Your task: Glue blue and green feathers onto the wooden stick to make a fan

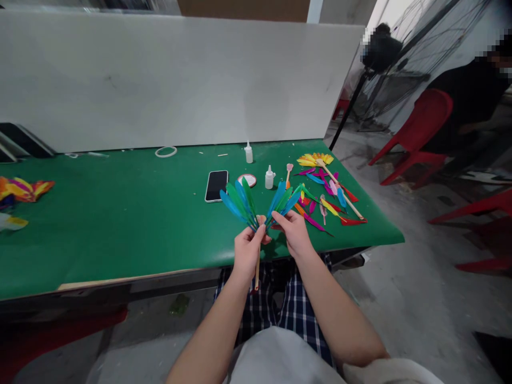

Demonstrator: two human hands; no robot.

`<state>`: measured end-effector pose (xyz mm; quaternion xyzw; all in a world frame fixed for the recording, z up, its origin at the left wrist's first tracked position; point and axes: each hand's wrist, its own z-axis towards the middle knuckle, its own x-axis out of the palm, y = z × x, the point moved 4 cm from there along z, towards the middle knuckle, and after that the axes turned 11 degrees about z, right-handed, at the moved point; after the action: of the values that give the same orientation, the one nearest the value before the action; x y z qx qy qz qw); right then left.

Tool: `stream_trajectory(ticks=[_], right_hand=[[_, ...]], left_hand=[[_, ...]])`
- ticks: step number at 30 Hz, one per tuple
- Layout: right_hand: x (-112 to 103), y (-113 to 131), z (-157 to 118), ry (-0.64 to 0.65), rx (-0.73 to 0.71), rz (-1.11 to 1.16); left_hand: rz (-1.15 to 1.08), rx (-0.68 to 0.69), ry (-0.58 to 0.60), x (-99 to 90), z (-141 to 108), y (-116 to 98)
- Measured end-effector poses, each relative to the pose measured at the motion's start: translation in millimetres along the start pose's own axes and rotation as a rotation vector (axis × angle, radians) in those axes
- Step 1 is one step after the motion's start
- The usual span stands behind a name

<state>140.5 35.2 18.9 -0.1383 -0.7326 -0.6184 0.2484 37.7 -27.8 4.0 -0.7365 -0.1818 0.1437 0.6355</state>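
Observation:
My left hand point(248, 246) is closed round the top of a feather fan, whose thin wooden handle point(257, 273) hangs down over my lap. Blue and green feathers point(240, 202) spread up and left from this grip. At the fan's right side, my right hand point(296, 232) pinches the lower part of more blue and green feathers point(283, 200). The feathers' bases are partly hidden by my fingers. Just beyond the fan, a phone point(216, 185), a small round white lid-like piece point(247, 181) and a white dropper bottle point(269, 177) rest on the green table.
Loose coloured feathers point(313, 205) lie right of my hands, beside a yellow feather fan point(316, 160). A second dropper bottle point(248, 153) stands near the white board point(180, 80). Orange and yellow feathers point(26, 188) lie far left. A person sits on a red chair point(424, 125).

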Motion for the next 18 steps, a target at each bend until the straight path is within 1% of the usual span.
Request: stream_trajectory(ticks=[7, 11, 18], right_hand=[[0.9, -5.9, -2.2, -0.005, 0.033, 0.007], [1.4, -7.4, -3.1, 0.002, 0.037, 0.002], [1.5, -7.5, -3.4, -0.003, 0.040, 0.011]], left_hand=[[-0.027, -0.052, 0.023, 1.2, -1.1, 4.9], [-0.017, -0.046, 0.035, 0.5, -2.8, 5.1], [-0.074, -0.048, 0.092, 1.9, -3.5, 7.4]])
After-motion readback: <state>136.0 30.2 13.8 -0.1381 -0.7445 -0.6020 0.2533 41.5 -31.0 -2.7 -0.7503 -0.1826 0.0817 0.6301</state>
